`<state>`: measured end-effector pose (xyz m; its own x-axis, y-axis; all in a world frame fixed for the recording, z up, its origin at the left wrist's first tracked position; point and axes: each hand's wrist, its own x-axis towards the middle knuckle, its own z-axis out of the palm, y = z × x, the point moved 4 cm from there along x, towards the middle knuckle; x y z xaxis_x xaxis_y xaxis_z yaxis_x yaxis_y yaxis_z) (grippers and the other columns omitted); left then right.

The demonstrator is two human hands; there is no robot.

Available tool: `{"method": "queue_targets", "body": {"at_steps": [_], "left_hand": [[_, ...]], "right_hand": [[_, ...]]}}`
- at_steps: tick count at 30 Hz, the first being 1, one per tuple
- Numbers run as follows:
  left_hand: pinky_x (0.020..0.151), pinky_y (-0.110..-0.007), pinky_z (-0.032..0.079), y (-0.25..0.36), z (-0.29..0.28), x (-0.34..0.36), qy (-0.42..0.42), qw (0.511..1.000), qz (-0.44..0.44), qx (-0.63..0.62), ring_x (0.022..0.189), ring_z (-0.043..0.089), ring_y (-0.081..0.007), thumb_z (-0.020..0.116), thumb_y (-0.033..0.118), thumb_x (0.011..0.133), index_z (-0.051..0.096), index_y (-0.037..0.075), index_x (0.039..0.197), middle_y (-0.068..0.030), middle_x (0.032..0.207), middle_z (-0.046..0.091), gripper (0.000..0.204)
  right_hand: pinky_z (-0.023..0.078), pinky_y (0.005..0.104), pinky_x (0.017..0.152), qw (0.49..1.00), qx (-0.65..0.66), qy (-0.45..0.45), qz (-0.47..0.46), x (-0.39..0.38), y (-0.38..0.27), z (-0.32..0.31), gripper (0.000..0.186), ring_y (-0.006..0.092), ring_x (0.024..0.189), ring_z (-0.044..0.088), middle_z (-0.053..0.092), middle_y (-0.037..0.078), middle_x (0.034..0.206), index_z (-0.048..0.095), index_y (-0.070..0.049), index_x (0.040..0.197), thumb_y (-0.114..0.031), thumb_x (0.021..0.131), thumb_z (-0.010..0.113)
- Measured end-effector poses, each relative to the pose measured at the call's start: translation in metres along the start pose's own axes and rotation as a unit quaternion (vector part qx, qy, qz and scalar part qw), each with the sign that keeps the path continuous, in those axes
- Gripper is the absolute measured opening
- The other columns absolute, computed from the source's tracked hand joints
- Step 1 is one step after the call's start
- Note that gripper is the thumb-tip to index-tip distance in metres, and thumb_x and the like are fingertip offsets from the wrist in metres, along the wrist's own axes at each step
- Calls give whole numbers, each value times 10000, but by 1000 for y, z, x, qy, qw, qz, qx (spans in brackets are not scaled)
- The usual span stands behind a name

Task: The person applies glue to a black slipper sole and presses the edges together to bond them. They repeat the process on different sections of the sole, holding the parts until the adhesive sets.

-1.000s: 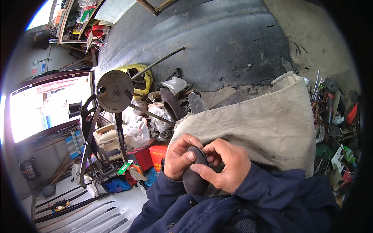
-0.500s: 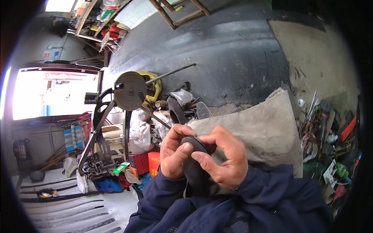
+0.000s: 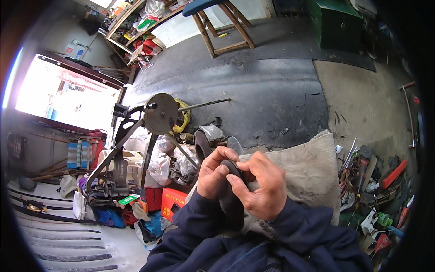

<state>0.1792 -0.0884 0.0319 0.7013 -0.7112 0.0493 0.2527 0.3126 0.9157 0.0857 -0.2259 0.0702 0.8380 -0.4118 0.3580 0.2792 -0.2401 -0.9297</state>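
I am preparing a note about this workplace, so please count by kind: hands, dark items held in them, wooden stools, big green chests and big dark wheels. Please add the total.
Left hand and right hand: 2
Dark item held: 1
Wooden stool: 1
Big green chest: 1
Big dark wheel: 1
Total: 6

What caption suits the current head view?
Left hand and right hand hold a dark, shoe-like item over a beige cloth.
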Motion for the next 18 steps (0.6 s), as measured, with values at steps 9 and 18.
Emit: {"method": "queue_targets", "body": {"at_steps": [9,18], "left_hand": [[864,-317,468,-42,-23,23,-13,995,-32,-98,933,547,-178,762,293,953,560,75,1111,-57,991,584,336],[779,-313,449,-56,-30,25,16,986,-25,-163,853,527,-171,733,294,970,567,86,1103,-68,937,599,298]], "right_hand": [[496,391,555,998,-52,30,-8,18,30,5,194,310,628,621,594,137,815,648,-7,930,-41,790,779],[483,360,601,998,3,19,62,19,51,24,231,235,671,585,556,90,829,626,-32,951,-80,807,800]]}}
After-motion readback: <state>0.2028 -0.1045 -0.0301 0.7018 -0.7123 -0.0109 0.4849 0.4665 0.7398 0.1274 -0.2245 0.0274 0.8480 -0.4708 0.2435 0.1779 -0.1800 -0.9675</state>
